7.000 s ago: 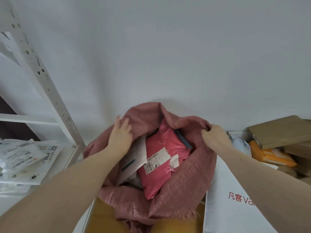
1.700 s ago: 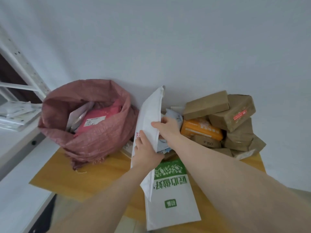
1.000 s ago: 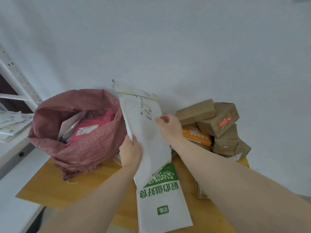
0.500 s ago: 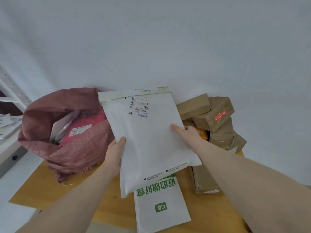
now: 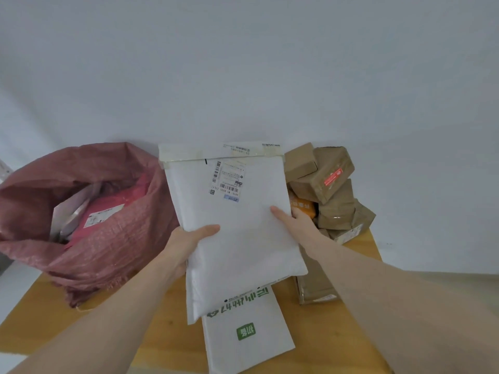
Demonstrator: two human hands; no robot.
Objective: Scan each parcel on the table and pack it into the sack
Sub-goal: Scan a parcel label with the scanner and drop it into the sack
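Sack (image 5: 89, 211) at far left of the wooden table (image 5: 40, 314), pink woven, mouth open and slumped toward the viewer. Inside it: a pink parcel (image 5: 108, 211) with a white label, and a pale flat packet just left of that.

Left hand (image 5: 186, 244) grips the left edge of a white padded mailer (image 5: 237, 238), thumb laid across the front face, fingers hidden behind. Mailer is held up off the table, roughly upright, long axis running near to far, label (image 5: 226, 179) with barcodes on the far half and facing the viewer.

Right hand (image 5: 294, 222) pinches the right edge, thumb on the front, fingers curled behind it. Both hands sit about midway along the length, one on each long edge.

Under the mailer's near end lies a white bag with green print (image 5: 248, 330), flat on the table. Right of that, a flat brown packet (image 5: 313, 290). Far right, a heap of brown taped parcels (image 5: 329, 193) against the wall, with an orange packet (image 5: 302, 206) tucked among them.

Judgement: label is exposed, so the scan step is at hand; no scanner is in view. Key relation: the sack mouth lies directly left of the mailer, just beside its left edge, and the left hand is the nearer one. The mailer looks about as long as the mouth is wide, so going in end-first, tipped leftward, seems the easier way. Many parcels remain; task is far from done.
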